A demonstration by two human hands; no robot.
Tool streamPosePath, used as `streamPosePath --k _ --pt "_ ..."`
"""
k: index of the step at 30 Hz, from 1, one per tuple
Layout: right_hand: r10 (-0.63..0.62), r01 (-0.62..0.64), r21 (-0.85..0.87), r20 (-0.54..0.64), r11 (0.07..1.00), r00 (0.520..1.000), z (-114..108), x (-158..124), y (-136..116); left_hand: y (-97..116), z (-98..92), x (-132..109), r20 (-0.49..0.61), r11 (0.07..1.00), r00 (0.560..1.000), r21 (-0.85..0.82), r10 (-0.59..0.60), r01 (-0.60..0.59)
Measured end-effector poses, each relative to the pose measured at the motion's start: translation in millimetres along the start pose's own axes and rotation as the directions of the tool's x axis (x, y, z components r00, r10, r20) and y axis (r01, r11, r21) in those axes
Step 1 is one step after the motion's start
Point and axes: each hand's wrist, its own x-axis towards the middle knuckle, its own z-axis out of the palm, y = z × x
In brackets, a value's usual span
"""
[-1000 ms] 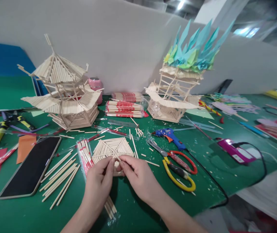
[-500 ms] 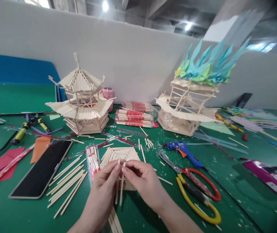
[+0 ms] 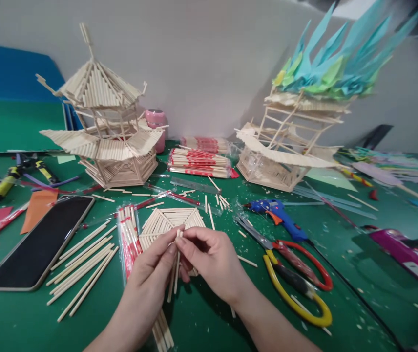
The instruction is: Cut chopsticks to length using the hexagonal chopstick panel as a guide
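Note:
My left hand [image 3: 150, 274] and my right hand [image 3: 211, 261] meet above the green table, both pinching the top ends of a pair of thin wooden sticks [image 3: 174, 276] that hang downward between them. Just behind my fingers lies a flat hexagonal panel of glued sticks [image 3: 168, 220]. A clear packet of sticks with red print [image 3: 127, 239] lies left of my left hand. Loose long sticks [image 3: 84, 266] are scattered further left.
A black phone [image 3: 36, 244] lies at the left. Scissors with red and yellow handles [image 3: 297, 278] and a blue glue gun [image 3: 275, 215] lie right of my hands. A stick pagoda [image 3: 101, 127] and a stick house with paper cranes [image 3: 297, 122] stand behind, with bundled sticks [image 3: 198, 164] between.
My hands lifted a pair of sticks off the hexagonal panel and now hold them upright by the top ends. The camera view shifted up, then back down.

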Motion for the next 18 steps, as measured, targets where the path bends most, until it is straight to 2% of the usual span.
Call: streamPosePath --k 5,18 --pt "-0.011 0.011 0.014 -0.009 1.000 1.000 -1.5 -1.3 3.3 -0.4 2.6 -1.8 -0.008 0.998 1.000 0.054 -0.015 0.015" --pt "-0.031 0.031 -0.014 -0.018 0.999 0.999 -0.1 -2.8 5.2 -0.2 4.3 -2.2 0.010 0.999 0.999 -0.019 -0.038 0.039"
